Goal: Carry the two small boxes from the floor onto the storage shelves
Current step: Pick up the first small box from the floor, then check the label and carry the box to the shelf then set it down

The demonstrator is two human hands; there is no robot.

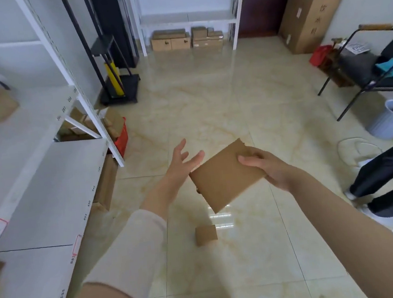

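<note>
My right hand (pixel 266 167) grips a flat brown cardboard box (pixel 225 178) by its right edge and holds it tilted above the floor. Just left of that box, my left hand (pixel 182 163) is open with spread fingers, close to its left edge; whether it touches the box I cannot tell. A smaller brown box (pixel 205 234) lies on the tiled floor below the held one. White storage shelves (pixel 48 179) run along the left side, with a few brown parcels on them.
A second white shelf unit (pixel 189 21) with cardboard boxes under it stands at the far wall. A red crate (pixel 121 139) sits by the left shelf post. On the right are a black chair (pixel 376 69), a grey bucket (pixel 391 120), a tall carton (pixel 316 7) and another person's legs (pixel 392 172).
</note>
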